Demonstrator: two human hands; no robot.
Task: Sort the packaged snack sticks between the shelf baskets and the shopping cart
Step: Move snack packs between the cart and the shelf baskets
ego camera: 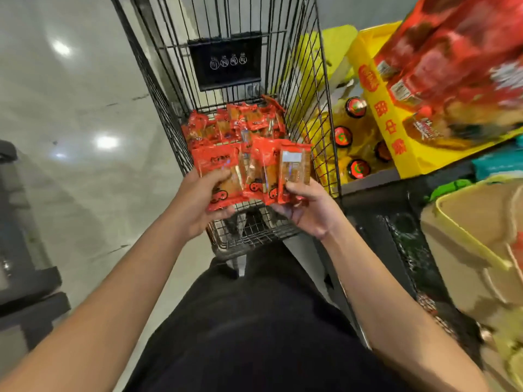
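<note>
A black wire shopping cart [319,89] stands right in front of me. A pile of red and orange snack stick packets [240,123] lies inside it. My left hand [198,207] grips a red snack stick packet [218,162] over the cart's near end. My right hand [308,210] holds a fan of snack stick packets [283,171], the rightmost turned with its clear back toward me. Both hands are close together, their packets touching. The shelf baskets at the right are blurred.
A yellow display box [393,131] with red lettering holds blurred red packages [458,60] on the shelf to the right. Oil bottles with red caps [342,137] stand beside the cart. A tan and yellow basket [478,230] is lower right. Glossy floor [70,108] spreads left; dark fixture [19,250] at far left.
</note>
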